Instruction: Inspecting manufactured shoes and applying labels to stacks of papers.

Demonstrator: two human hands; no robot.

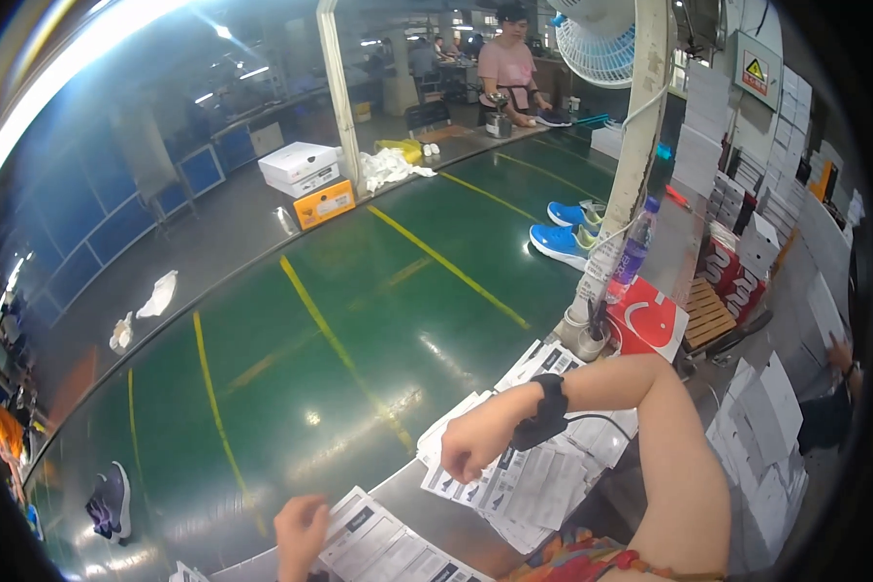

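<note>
While over label sheets (514, 485), hands (470, 448) curled.

Left hand (301, 532) — wrist off-frame

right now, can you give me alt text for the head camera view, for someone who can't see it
A person's left hand rests on a printed sheet at the near edge of a green conveyor belt, while the right hand, a black strap on its wrist, hovers over a stack of printed sheets. Blue shoes ride the belt farther off.
</note>
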